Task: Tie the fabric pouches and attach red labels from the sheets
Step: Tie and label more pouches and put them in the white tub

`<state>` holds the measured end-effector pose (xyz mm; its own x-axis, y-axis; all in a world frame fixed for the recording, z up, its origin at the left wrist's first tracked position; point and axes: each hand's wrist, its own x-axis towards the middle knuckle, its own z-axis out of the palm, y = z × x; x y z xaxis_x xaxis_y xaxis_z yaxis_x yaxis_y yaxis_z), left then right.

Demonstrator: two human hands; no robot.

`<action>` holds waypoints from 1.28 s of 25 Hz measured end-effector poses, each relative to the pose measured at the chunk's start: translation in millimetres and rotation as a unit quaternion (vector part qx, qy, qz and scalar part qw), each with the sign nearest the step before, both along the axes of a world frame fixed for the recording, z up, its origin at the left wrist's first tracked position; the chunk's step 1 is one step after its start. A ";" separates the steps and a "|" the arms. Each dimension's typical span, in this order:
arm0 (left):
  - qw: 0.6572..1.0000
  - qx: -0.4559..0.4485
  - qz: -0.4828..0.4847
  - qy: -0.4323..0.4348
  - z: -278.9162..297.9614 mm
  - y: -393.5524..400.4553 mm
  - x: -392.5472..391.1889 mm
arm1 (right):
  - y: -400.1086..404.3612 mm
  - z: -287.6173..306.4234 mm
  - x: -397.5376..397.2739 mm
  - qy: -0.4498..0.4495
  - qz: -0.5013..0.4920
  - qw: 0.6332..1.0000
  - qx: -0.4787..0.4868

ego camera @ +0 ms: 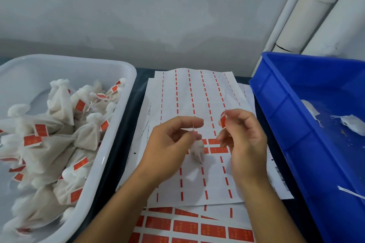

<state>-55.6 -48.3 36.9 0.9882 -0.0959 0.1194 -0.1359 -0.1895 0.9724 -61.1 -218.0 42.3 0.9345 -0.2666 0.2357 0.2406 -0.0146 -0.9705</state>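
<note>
My left hand (pixel 173 140) pinches the thin string of a small white fabric pouch (pixel 197 151), which hangs just above the label sheet (pixel 197 94). My right hand (pixel 243 134) pinches a peeled red label (pixel 223 120) between thumb and forefinger, a short way right of the string. The top sheet is mostly stripped, with a few red labels (pixel 218 150) left near its middle. A fuller sheet of red labels (pixel 185 227) lies underneath at the front.
A white tub (pixel 118 124) on the left holds several tied, labelled pouches (pixel 59 134). A blue crate (pixel 276 124) on the right holds two unlabelled white pouches (pixel 351 124). White pipes (pixel 306 16) run up the wall at the back right.
</note>
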 end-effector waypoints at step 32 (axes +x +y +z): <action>0.989 -0.114 -0.093 0.031 -5.0 16.5 -15.0 | 14.5 1.1 -8.6 -0.037 0.104 0.951 -0.289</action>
<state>-70.7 -31.8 31.9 0.9622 -0.2543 0.0979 -0.0858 0.0581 0.9946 -69.8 -203.5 43.4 0.9279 0.1161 0.3543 0.3643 -0.4853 -0.7948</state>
